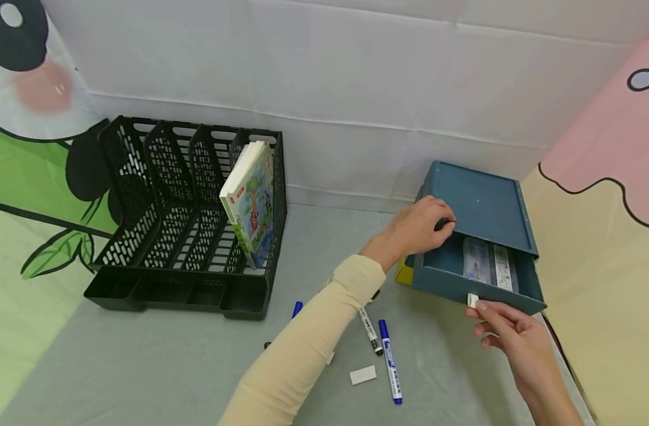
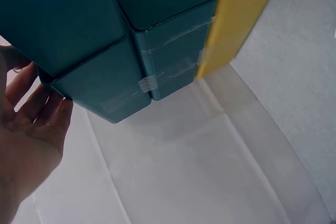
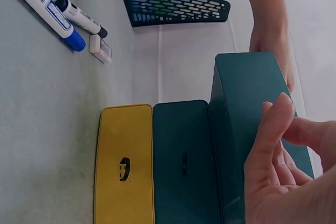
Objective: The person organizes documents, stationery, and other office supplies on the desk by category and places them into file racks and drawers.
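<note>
My left hand [image 1: 421, 228] is at the left rim of the pulled-out top drawer [image 1: 446, 283], with a small black rounded object [image 1: 441, 223] between thumb and fingers. Its kind I cannot tell. In the left wrist view, the left fingers [image 2: 44, 106] lie against the teal cabinet's corner. My right hand [image 1: 518, 337] pinches a small white block [image 1: 472, 300] against the drawer front. Inside the drawer lie a clear plastic pack [image 1: 477, 259] and a narrow white labelled box [image 1: 502, 269]. Below, a second teal drawer [image 3: 184, 145] and a yellow drawer [image 3: 126, 135] are closed.
Left of the cabinet stands a black perforated file rack [image 1: 180, 236] with a picture book [image 1: 255, 207] in its right slot. Blue marker [image 1: 390, 362], black-capped marker [image 1: 369, 328] and white eraser [image 1: 363, 375] lie on the table. Other small items are partly hidden by the left sleeve [image 1: 297, 349].
</note>
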Demonstrator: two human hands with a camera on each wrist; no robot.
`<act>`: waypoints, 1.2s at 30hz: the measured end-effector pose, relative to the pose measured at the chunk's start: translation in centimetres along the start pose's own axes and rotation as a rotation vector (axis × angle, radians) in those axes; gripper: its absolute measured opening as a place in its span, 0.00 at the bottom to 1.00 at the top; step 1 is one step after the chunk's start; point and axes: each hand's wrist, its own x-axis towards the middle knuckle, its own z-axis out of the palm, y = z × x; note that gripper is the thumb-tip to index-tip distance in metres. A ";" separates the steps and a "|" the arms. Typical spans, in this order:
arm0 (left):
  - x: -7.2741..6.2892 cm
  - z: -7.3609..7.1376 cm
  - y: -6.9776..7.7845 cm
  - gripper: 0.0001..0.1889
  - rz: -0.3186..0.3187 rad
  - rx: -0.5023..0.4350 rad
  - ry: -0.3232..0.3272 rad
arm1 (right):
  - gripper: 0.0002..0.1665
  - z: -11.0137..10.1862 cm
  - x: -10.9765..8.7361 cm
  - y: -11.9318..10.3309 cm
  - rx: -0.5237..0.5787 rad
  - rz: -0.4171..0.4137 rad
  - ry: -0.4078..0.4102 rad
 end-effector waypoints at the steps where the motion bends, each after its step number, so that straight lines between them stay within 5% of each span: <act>1: 0.0 0.0 0.0 0.15 -0.009 -0.002 -0.003 | 0.16 0.0 0.2 -0.1 0.006 -0.006 -0.004; 22: 0.0 -0.1 0.4 0.15 -0.100 -0.078 -0.001 | 0.11 0.3 6.0 -1.4 0.128 -0.040 0.006; 36: 0.1 0.1 0.6 0.15 -0.106 -0.047 0.007 | 0.10 0.2 7.0 -1.4 0.156 -0.038 -0.001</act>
